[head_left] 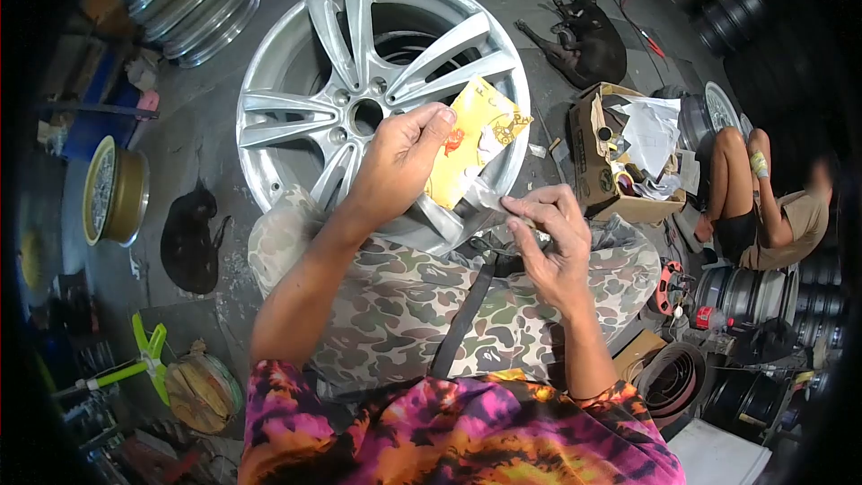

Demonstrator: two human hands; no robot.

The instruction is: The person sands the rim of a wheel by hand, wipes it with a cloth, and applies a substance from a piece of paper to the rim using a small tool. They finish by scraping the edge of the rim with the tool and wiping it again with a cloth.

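My left hand point(404, 157) is closed on a yellow printed sheet point(467, 148), its thumb pressed on the front. The sheet carries a red mark and dark lettering. At its lower right edge, my right hand point(552, 238) pinches a thin, flat greyish piece point(483, 198); what exactly it is I cannot make out. Behind both hands a silver multi-spoke wheel rim point(287, 117) leans face up in front of my camouflage-clad legs point(386, 305). Part of its lower edge is hidden by my hands and knees.
Right of the rim stands a cardboard box point(588, 157) full of papers. A dark dog point(593, 40) lies beyond it, and a black animal point(190, 238) rests at left. Another person point(781, 216) sits at right. More rims point(193, 0) stand around, one gold point(112, 189).
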